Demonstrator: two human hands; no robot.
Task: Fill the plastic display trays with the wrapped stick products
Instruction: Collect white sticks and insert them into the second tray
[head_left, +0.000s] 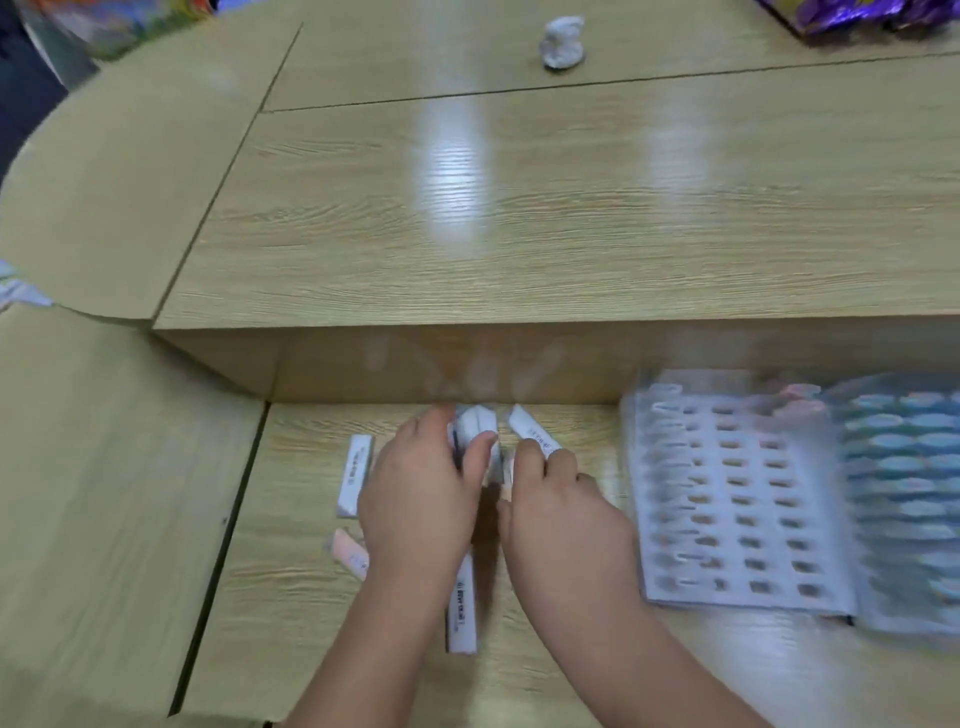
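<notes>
Desk (519, 234) of pale, glossy woodgrain laminate, stepped, carries blurred clear plastic trays (737, 499) at right, a crumpled white wad (563, 44) far back, loose sticks (356, 475) near the wrists — left grip (421, 493) curled round a bundle of white wrapped sticks (475, 426), right grip (561, 519) pinching one stick (532, 431).

Bright overhead light lays two pale glare streaks on the wooden desk (467, 171). Motion blur smears my left hand (415, 499), my right hand (566, 525) and the plastic trays (737, 499); the edges bow, wide-angle.
</notes>
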